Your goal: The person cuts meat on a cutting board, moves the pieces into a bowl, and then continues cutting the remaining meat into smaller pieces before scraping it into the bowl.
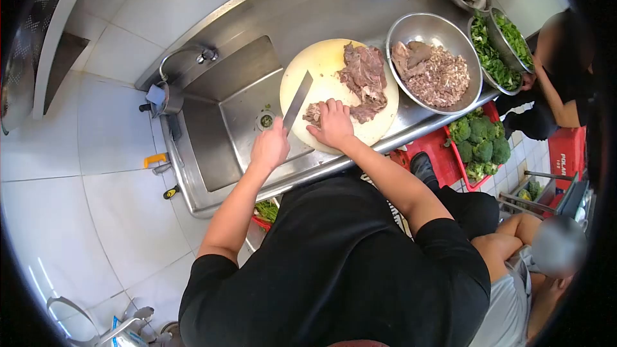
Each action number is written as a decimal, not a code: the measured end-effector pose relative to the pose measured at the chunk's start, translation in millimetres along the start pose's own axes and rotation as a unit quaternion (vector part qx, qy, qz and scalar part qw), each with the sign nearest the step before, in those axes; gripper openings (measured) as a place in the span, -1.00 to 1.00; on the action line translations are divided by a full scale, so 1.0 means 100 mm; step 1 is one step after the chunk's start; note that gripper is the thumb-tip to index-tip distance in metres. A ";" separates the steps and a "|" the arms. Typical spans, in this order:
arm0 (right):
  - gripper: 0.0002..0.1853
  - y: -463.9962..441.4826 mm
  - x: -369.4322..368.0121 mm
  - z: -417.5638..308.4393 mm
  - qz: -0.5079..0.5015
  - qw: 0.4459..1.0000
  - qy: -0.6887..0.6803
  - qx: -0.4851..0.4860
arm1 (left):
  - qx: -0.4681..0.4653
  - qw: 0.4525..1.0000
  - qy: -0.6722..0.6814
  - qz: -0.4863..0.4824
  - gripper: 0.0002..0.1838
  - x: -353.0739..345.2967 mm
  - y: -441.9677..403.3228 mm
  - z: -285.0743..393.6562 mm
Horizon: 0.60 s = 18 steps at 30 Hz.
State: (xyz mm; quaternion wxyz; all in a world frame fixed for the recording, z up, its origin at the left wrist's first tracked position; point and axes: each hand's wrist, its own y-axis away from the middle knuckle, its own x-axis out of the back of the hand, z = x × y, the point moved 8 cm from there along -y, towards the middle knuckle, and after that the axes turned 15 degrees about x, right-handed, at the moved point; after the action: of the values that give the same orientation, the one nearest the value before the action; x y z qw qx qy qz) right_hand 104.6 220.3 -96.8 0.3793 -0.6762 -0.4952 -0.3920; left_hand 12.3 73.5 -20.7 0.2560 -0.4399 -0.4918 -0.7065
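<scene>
My left hand point(270, 146) is closed around the handle of a knife point(298, 103), its wide blade slanting up and to the right over a round cutting board point(302, 64). With bent fingers, my right hand point(334, 126) presses down on a small piece of cooked meat point(313, 114) beside the blade. Its fingertips partly cover that piece. A larger slab of brown cooked meat point(364, 74) lies on the board's right half. To the right, a steel bowl point(477, 83) holds chopped meat point(443, 80) and a bigger chunk.
A steel sink point(222, 83) with a faucet point(207, 55) lies left of the board. Bowls of cut greens point(491, 54) stand at the counter's right end. Below, a red crate holds broccoli point(479, 138). Two other people are at the right, one near the greens, one seated lower.
</scene>
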 end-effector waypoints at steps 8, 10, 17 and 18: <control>-0.42 -0.18 0.12 0.20 0.025 0.987 -0.151 0.049 | 0.006 1.000 -0.005 -0.015 -0.74 -0.11 0.00 -0.04; -0.52 -0.26 0.08 0.21 0.031 0.982 -0.175 0.071 | 0.003 1.000 -0.002 -0.016 -0.75 -0.06 0.00 0.01; -0.70 -0.31 0.06 0.16 0.036 0.983 -0.154 0.093 | -0.023 0.998 -0.029 -0.048 -0.75 -0.07 0.18 -0.06; -0.71 -0.31 0.03 0.16 0.034 0.983 -0.151 0.096 | -0.015 0.997 -0.037 -0.062 -0.74 -0.07 0.20 -0.08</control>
State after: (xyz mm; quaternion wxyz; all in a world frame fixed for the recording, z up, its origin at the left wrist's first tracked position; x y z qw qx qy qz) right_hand 77.3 242.4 -97.0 0.3766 -0.7044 -0.5590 -0.2225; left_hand 28.7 58.1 -18.7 0.1867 -0.4379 -0.5164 -0.7118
